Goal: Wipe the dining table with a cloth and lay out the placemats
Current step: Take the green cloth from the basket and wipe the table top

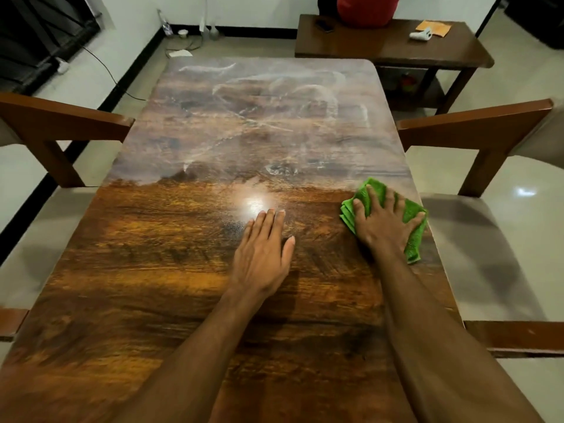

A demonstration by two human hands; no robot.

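Here the right hand [385, 223] presses a green cloth [412, 243] flat-fingered on the half-smeared table [171, 270], left hand [262, 258] flat nearby.

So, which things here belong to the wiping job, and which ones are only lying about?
Belong to the job:
dining table; green cloth, pressed flat under the right hand; left hand, resting flat on the table.

Lying about:
side table with a phone, a white object and an orange sheet, unclear what it is; chairs.
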